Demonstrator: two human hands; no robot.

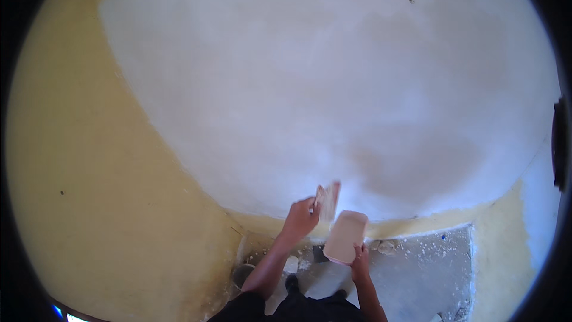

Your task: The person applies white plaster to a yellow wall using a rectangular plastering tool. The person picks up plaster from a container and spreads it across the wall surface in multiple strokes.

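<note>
The right hand [360,260] grips a flat plaster board [345,236] from below, while the left hand [300,219] — just up-left of it — clamps a putty knife [328,201], blade upright against the white wall [333,83].

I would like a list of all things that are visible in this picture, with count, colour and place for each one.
wall: one, yellow, left side and low strip at the right
plaster coat: one large patch, white, covers most of the wall
floor: one, grey, speckled with white drips, lower right
bucket: one, dark, on the floor by the left forearm, partly hidden
putty knife: one, pale and smeared with plaster, against the lower edge of the white coat
plaster board: one, flat, pinkish beige, just below the putty knife
shoes: two, dark, on the floor at the bottom centre
left hand: one, grips the putty knife
right hand: one, holds the plaster board from below
</note>
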